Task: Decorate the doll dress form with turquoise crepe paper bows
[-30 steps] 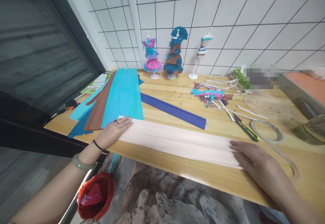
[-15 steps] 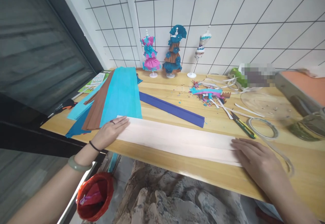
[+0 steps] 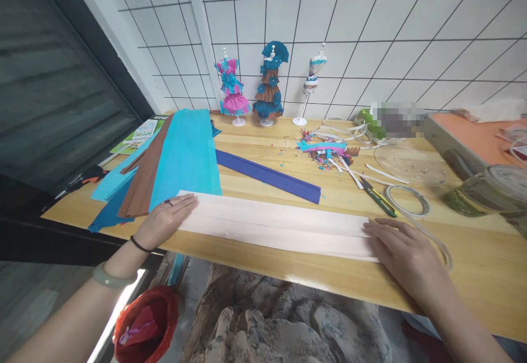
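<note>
A long pale pink strip of crepe paper (image 3: pixel 272 225) lies flat along the front of the wooden table (image 3: pixel 473 275). My left hand (image 3: pixel 164 219) rests on its left end, fingers stretched out flat. On the right end lies my right hand (image 3: pixel 405 250), fingers extended over the paper's edge. A dark blue folded strip (image 3: pixel 267 175) lies just behind the pink one. Beside my left hand are turquoise crepe paper (image 3: pixel 185 154) and brown crepe paper (image 3: pixel 142 179), partly overlapping.
Three small dress forms stand by the tiled wall: pink-and-blue (image 3: pixel 233 88), blue-and-brown (image 3: pixel 269 83) and a barer one (image 3: pixel 312 80). Paper scraps (image 3: pixel 327 151), a utility knife (image 3: pixel 381 198), a tape roll (image 3: pixel 407 201) and a glass jar (image 3: pixel 477 190) sit rightward. A red-lined bin (image 3: pixel 146 324) stands below.
The view has turned slightly to the right, so everything sits further left in the picture. Both hands stay flat on the ends of the pink strip.
</note>
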Motion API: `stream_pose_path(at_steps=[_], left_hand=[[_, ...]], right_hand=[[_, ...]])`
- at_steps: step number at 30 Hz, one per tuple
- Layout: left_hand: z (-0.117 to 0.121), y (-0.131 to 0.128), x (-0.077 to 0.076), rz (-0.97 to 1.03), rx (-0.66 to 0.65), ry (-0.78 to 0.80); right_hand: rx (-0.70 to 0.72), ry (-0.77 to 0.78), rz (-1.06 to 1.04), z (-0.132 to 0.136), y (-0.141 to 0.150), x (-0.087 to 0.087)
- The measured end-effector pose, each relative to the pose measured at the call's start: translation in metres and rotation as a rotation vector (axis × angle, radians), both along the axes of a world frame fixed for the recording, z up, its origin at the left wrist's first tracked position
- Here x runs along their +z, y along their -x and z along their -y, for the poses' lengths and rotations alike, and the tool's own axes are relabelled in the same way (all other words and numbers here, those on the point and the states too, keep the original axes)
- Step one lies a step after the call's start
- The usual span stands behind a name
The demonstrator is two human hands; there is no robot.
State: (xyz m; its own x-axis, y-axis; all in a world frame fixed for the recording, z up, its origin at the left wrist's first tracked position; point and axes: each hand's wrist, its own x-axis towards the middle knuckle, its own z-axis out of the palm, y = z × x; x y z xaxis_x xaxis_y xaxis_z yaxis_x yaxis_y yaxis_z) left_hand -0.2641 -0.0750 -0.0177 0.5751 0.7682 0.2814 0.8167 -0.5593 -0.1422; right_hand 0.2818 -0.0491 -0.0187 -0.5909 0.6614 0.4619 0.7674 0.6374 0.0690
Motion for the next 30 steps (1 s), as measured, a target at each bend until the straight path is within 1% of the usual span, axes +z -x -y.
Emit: stream_pose_path(at_steps=[8,11,14,17,19,20,23,25,27,30], left_hand=[[-0.001,0.002,-0.001,-0.007,-0.012,0.005],[-0.002,0.002,-0.001,-0.02,-0.017,0.029],[-0.003,0.002,0.001,-0.019,-0.014,0.056],[-0.002,0.0,0.004,-0.021,0.005,0.075],[-0.002,-0.001,0.005,-0.02,0.013,0.086],[-0.003,-0.001,0.006,-0.016,0.013,0.092],[-0.003,-0.001,0.006,-0.006,0.016,0.103],[-0.003,-0.001,0.005,-0.013,0.021,0.111],[-0.002,-0.001,0.004,-0.011,0.029,0.121],[0.001,-0.007,0.008,0.02,0.071,0.147]], right_hand=[[-0.02,0.055,0.011,0.001,0.0,-0.003],[-0.022,0.073,0.024,0.001,0.001,0.001],[-0.041,0.08,0.017,0.002,0.006,0.01],[-0.053,0.078,-0.07,0.003,0.028,0.02],[-0.039,0.105,-0.121,0.006,0.053,0.025],[-0.004,0.123,-0.136,0.007,0.068,0.025],[0.059,0.194,-0.115,0.011,0.113,0.022],[0.077,0.234,-0.065,0.014,0.134,0.015],[0.069,0.257,-0.024,0.015,0.144,0.009],[0.051,0.258,0.008,0.015,0.145,0.002]])
